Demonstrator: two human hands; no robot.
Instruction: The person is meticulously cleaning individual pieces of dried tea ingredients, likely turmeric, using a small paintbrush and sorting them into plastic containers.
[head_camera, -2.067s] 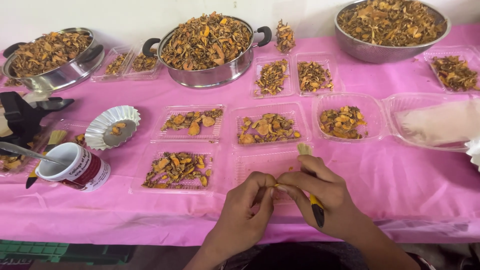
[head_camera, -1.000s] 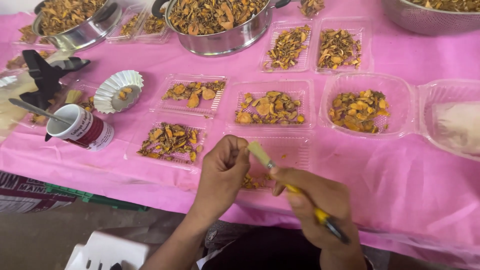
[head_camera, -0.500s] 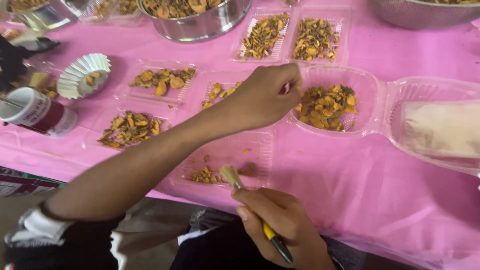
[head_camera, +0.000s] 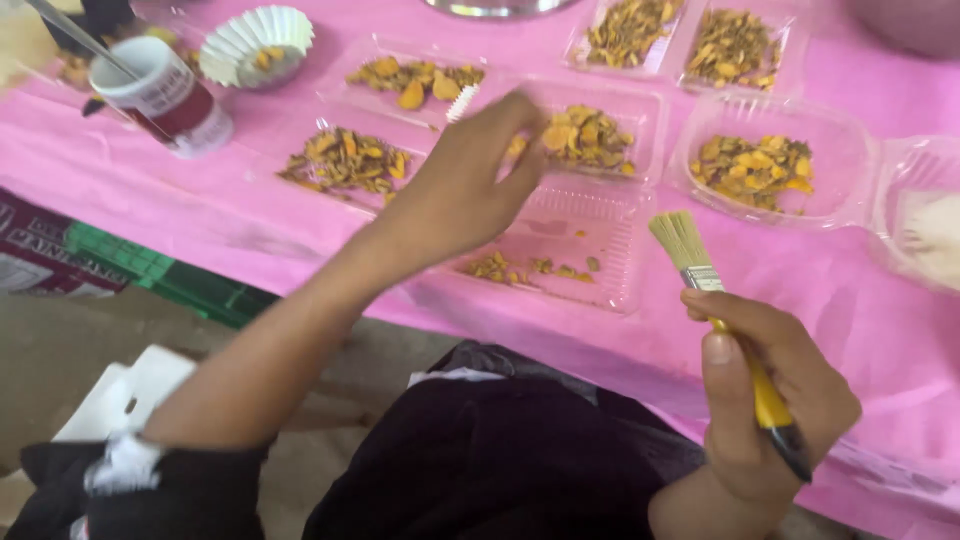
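Note:
My right hand (head_camera: 765, 400) is shut on a small paintbrush (head_camera: 700, 280) with a yellow handle, held upright with the bristles up, near the table's front edge. My left hand (head_camera: 470, 190) reaches across the pink tablecloth (head_camera: 820, 270) and hovers over a nearly empty clear plastic tray (head_camera: 600, 245) holding a few dried yellow-orange pieces. Its fingertips point at a fuller tray (head_camera: 590, 135) just behind. The fingers are curled together and blurred, so whether they hold a piece is unclear.
More clear trays of dried yellow-orange pieces (head_camera: 755, 165) (head_camera: 345, 160) (head_camera: 415, 80) lie around. A white can with a red label (head_camera: 165, 95) and a fluted white paper cup (head_camera: 255, 45) stand at the far left. A green crate (head_camera: 150, 270) sits under the table.
My left hand has drawn back from the right-hand tray to the middle one. The brush has risen from the near tray and now stands upright to its right.

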